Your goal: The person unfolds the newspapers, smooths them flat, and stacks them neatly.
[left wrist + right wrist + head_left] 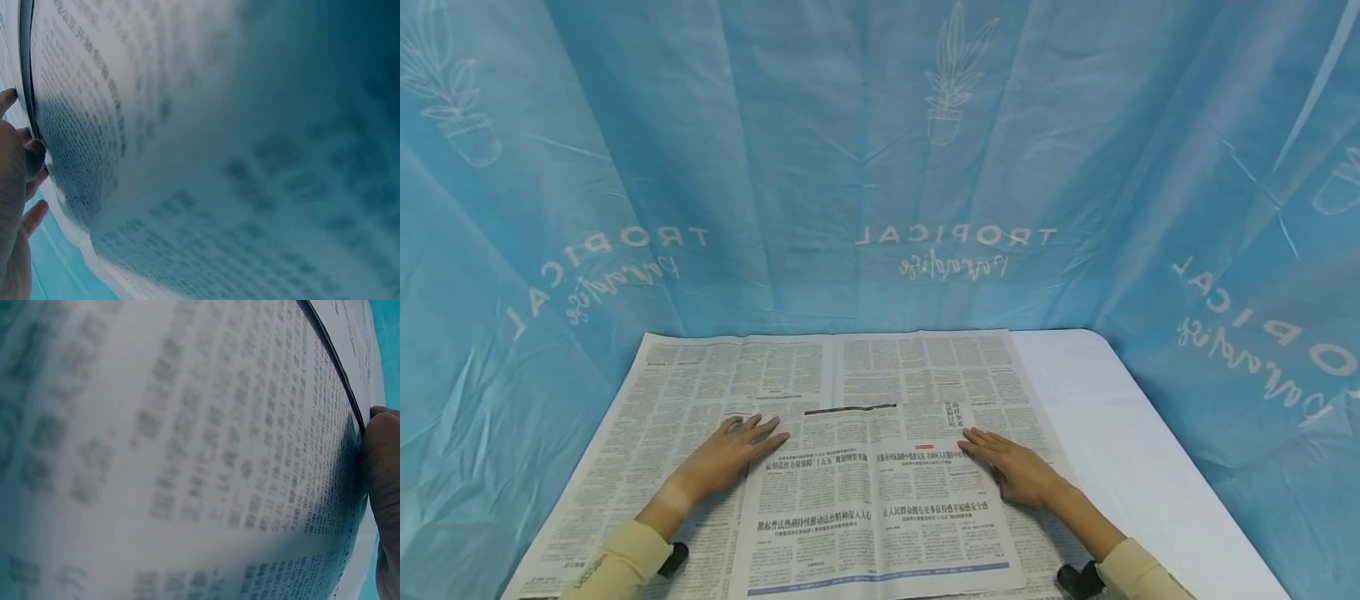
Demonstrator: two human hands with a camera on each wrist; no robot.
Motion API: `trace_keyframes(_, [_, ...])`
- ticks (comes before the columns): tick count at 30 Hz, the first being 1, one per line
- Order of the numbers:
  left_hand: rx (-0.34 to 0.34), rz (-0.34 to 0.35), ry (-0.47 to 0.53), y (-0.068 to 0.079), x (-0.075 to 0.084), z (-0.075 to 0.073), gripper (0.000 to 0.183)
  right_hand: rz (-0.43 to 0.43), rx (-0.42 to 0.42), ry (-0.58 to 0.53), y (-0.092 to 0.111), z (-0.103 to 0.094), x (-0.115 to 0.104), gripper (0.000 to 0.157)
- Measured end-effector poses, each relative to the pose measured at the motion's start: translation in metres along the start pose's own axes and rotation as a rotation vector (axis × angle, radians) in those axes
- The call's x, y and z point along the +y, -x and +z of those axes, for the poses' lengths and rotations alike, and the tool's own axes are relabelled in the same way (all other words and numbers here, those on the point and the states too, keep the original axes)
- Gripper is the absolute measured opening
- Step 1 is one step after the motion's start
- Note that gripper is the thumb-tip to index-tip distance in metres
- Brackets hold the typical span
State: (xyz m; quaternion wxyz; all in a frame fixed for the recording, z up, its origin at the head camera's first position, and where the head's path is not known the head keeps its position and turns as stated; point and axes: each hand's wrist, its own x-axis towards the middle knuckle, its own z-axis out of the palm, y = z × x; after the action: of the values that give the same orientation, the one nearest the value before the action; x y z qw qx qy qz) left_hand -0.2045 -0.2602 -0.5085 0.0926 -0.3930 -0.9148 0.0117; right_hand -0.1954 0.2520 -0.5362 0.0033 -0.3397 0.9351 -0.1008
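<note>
A smaller newspaper (880, 508) with a vertical centre crease lies over a larger spread newspaper (700, 375). My left hand (730, 454) rests at the smaller paper's upper left corner, fingers spread. On the opposite side, my right hand (1018, 471) lies palm down along its upper right edge, fingers extended to the left. In the left wrist view, the left hand (12, 200) shows at the left border, fingertips right at the paper's edge. The right wrist view has the right hand (384, 469) beside the edge, with most of its fingers hidden.
White table surface (1120, 417) shows to the right of the papers. A blue curtain (865, 167) with plant prints and mirrored lettering hangs behind the table and along both sides. Dark wrist straps (1078, 581) sit at the cuffs.
</note>
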Motion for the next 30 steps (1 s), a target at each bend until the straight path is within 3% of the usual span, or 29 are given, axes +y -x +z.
trace_keyframes(6, [0.031,0.005,-0.018,0.0006,-0.0020,0.0029,0.058,0.010,0.002,-0.016,0.0001,0.0004,-0.0006,0.062])
trace_keyframes(20, [-0.029,-0.011,-0.046,0.0011,-0.0028,0.0040,0.061,-0.022,0.062,-0.014,-0.0003,0.0004,-0.0011,0.061])
trace_keyframes(25, [-0.020,0.021,-0.068,0.0009,-0.0019,0.0028,0.060,-0.023,0.060,-0.018,-0.0009,0.0011,-0.0013,0.061])
trace_keyframes(30, [-0.010,0.080,-0.156,-0.0020,-0.0002,0.0029,0.061,-0.031,0.083,-0.018,-0.0007,0.0010,-0.0010,0.062])
